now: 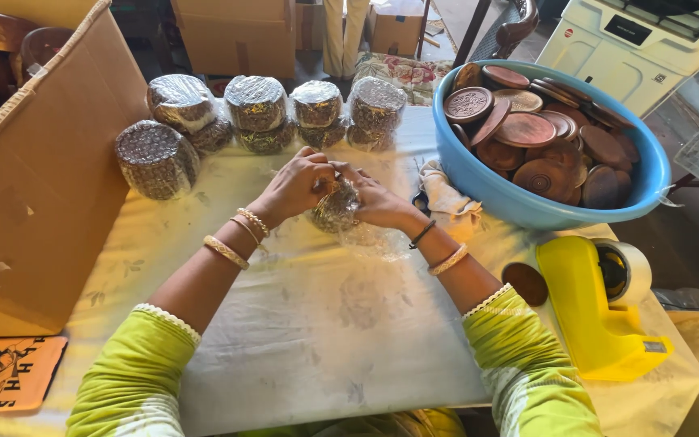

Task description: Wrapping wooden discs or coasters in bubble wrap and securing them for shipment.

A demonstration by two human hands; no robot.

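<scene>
1. Bubble-wrapped bundle sits at the worktop's middle, pinched between both hands; its shape looks round and squat, so no clear long axis shows.
2. Left hand closes on the bundle from nine o'clock, fingers curled over its top; right hand closes on it from three o'clock. Both grips hold the bundle, neither nearer than the other.
3. Loose clear wrap trails from the bundle toward five o'clock, under the right wrist.
4. Finished wrapped bundles stand in a row at twelve o'clock, near but apart.
5. Blue basin of brown wooden discs lies at two o'clock; a white cloth lies just beside the right hand.
6. Yellow tape dispenser rests at four o'clock, cardboard box at nine o'clock.
</scene>
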